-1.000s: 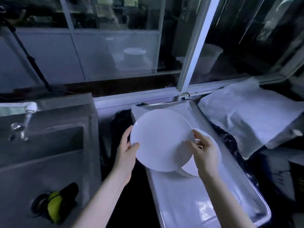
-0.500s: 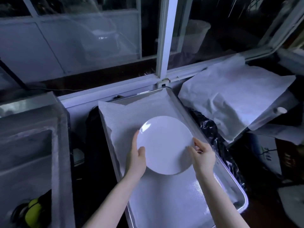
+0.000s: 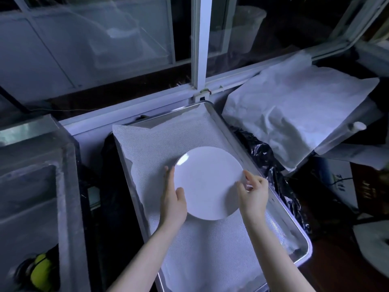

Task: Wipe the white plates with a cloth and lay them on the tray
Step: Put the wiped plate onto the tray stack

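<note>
**White plate almost down on the tray**

Near: left hand (image 3: 173,204) grips the plate's left rim, thumb on top. The right hand (image 3: 253,197) pinches the right rim. The plate (image 3: 207,182) lies flat, low over the middle of the lined tray (image 3: 303,245); contact unclear. Wiping seems done, release is left, and no other plate is laid out. A second ago the plate was higher and tilted.

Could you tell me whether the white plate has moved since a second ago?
Yes: the white plate moved right, from overhanging the tray's left rim to over its middle.
</note>
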Motion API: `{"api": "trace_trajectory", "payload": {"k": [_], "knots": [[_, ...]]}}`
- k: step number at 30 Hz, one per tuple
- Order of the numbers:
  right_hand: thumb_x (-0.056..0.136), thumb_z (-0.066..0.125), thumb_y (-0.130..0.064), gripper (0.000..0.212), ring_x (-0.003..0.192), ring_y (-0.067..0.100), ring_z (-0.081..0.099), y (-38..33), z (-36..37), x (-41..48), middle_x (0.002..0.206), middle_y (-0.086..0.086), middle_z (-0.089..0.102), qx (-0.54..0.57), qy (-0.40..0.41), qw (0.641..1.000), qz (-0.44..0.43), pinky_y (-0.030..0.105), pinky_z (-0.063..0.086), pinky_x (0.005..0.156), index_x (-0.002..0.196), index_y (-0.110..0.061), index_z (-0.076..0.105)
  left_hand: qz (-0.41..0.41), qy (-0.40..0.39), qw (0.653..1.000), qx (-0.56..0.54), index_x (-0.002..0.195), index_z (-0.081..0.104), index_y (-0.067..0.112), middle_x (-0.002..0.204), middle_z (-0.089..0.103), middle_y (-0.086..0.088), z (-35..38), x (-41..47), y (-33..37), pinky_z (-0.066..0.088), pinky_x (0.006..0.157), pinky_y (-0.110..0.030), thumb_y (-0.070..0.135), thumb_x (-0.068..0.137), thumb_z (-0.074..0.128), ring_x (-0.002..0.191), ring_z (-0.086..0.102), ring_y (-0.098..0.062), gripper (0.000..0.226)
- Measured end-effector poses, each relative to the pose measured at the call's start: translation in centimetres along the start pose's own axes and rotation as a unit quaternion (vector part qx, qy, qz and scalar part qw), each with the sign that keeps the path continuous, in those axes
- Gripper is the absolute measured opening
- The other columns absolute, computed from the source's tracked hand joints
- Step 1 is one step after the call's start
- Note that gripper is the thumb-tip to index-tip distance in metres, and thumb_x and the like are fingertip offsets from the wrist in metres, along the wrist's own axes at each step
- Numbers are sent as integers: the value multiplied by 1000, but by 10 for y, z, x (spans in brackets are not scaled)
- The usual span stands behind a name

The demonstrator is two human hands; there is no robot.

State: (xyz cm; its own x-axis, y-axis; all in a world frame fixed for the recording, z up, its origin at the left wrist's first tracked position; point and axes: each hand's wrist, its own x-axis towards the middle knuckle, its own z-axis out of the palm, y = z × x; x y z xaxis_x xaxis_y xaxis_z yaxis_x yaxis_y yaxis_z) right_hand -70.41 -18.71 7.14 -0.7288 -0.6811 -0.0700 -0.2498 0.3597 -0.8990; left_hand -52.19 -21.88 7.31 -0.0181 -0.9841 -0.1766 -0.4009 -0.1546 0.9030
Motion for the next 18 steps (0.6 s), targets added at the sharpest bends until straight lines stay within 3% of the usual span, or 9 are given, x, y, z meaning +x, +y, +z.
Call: {"api": "trace_trajectory", "payload": {"k": [2, 4, 6, 9, 11, 14, 18], "knots": [[89, 62, 1, 37, 100, 17, 55, 3, -1, 2, 120, 4, 48, 15, -17, 1000, 13, 24, 42, 93, 124, -10, 66, -25, -3, 999, -23, 153, 28, 29, 160, 28, 10, -2, 4, 0, 31, 115, -32, -2, 96, 41, 143, 31, -11, 67], [91, 64, -10, 35, 108, 13, 51, 4, -1, 7, 121, -2, 50, 25, -45, 998, 33, 26, 40, 94, 125, -16, 62, -55, 5, 997, -52, 147, 34, 34, 145, 46, 12, -4, 10, 1, 41, 99, -29, 3, 93, 51, 126, 48, -11, 64], [93, 65, -25, 28, 103, 15, 49, 4, 2, 11, 109, -7, 53, 21, -92, 993, 66, 29, 41, 89, 119, -24, 54, -80, 11, 994, -69, 147, 34, 36, 136, 52, 15, -6, 17, 2, 40, 90, -25, 13, 90, 60, 113, 52, -9, 67], [93, 64, -38, 47, 111, 23, 58, 2, 9, 13, 120, -4, 62, 11, -144, 983, 109, 42, 47, 99, 133, -20, 49, -114, -12, 990, -87, 147, 32, 40, 134, 52, 16, -2, 28, 3, 42, 95, -33, 29, 86, 68, 114, 53, -11, 72], [91, 64, -41, 43, 111, 25, 59, 1, 14, 13, 119, -2, 63, 4, -136, 983, 124, 44, 48, 98, 127, -20, 51, -121, -16, 988, -98, 145, 33, 42, 134, 51, 15, 2, 29, 2, 43, 95, -34, 33, 83, 70, 115, 53, -11, 73], [90, 65, -41, 44, 107, 26, 58, 0, 20, 12, 112, -1, 62, -5, -116, 985, 130, 43, 49, 93, 125, -18, 51, -111, 1, 989, -102, 143, 38, 41, 133, 54, 12, 7, 29, -1, 46, 100, -39, 28, 82, 72, 117, 55, -13, 71], [88, 68, -39, 44, 105, 22, 58, 0, 20, 11, 108, -6, 62, 18, -118, 984, 130, 43, 49, 94, 125, -24, 51, -115, 28, 986, -115, 139, 44, 39, 126, 58, 13, 9, 32, -2, 47, 95, -34, 17, 84, 73, 112, 57, -11, 65]]}}
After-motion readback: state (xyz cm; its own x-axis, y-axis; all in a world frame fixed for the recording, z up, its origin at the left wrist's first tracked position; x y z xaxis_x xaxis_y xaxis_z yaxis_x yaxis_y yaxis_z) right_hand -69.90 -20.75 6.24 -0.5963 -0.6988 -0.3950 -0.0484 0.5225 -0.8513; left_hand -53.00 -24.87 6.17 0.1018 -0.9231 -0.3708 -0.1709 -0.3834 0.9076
